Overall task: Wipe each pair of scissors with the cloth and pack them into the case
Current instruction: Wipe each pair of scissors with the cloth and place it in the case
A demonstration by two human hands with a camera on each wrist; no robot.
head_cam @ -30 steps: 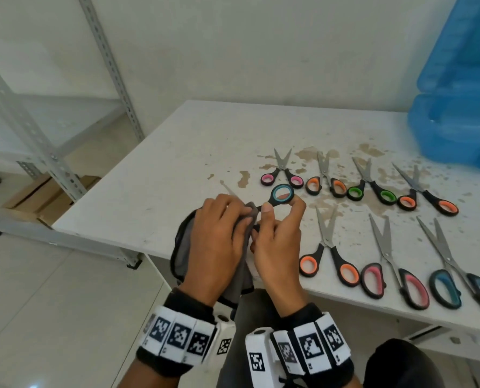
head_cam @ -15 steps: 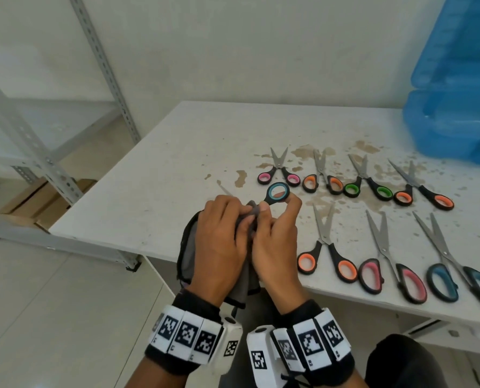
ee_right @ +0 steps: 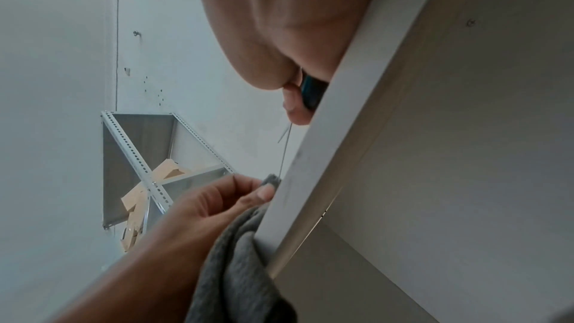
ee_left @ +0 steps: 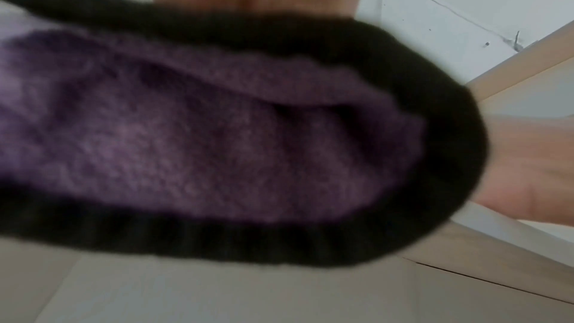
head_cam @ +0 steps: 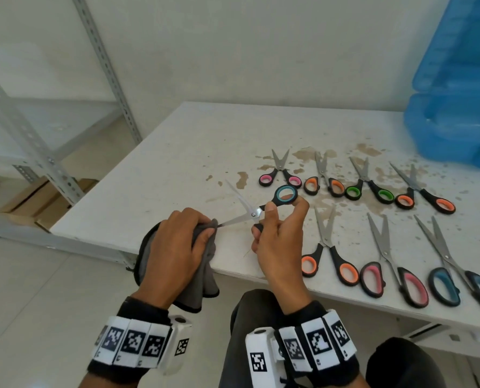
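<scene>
My right hand [head_cam: 275, 236] grips a pair of teal-handled scissors [head_cam: 285, 196] by the handles, blades spread apart, above the table's front edge. My left hand [head_cam: 177, 247] holds the grey cloth [head_cam: 205, 273] and pinches the tip of the lower blade [head_cam: 237, 219] in it. The other blade [head_cam: 237, 194] points up and left, bare. In the right wrist view the left hand [ee_right: 217, 203] pinches the cloth [ee_right: 271, 179] round the thin blade. The left wrist view is filled by the cloth [ee_left: 201, 144], blurred. The blue case [head_cam: 454, 107] stands open at the back right.
Several more scissors lie in two rows on the stained white table [head_cam: 177, 152]: pink [head_cam: 280, 175], orange [head_cam: 325, 180], green [head_cam: 370, 189] and orange [head_cam: 423, 197] behind; orange [head_cam: 328, 256], pink [head_cam: 392, 273] and teal [head_cam: 462, 278] in front. A metal shelf rack [head_cam: 37, 141] stands left.
My hands have moved apart: the cloth has slid from near the pivot out to the tip of the lower blade. The scissors' blades now show, spread wide.
</scene>
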